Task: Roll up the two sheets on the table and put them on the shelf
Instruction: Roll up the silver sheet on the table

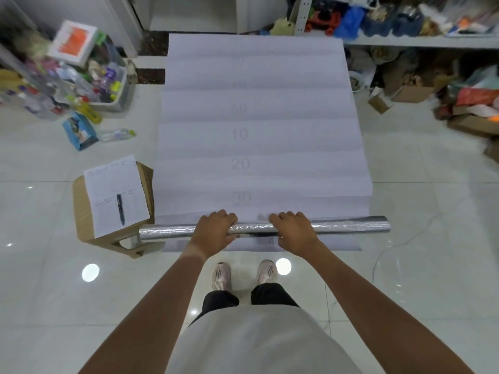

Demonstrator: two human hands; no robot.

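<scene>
A long white sheet (259,125) lies spread out away from me, with faint numbers down its middle. Across its near end lies a shiny silver roll (351,225), a sheet wound into a tube. My left hand (214,230) grips the roll left of its middle, fingers curled over the top. My right hand (294,232) grips it just right of the middle in the same way. A short strip of the white sheet (337,242) shows on my side of the roll. A grey shelf (421,40) full of clutter stands at the far right.
A tan stool (86,222) with a printed paper (116,193) and a pen (120,209) stands left of the roll, touching its end. Bins of bottles (108,85) crowd the far left. Cardboard boxes (410,93) lie under the shelf. My feet (243,273) stand just behind the sheet.
</scene>
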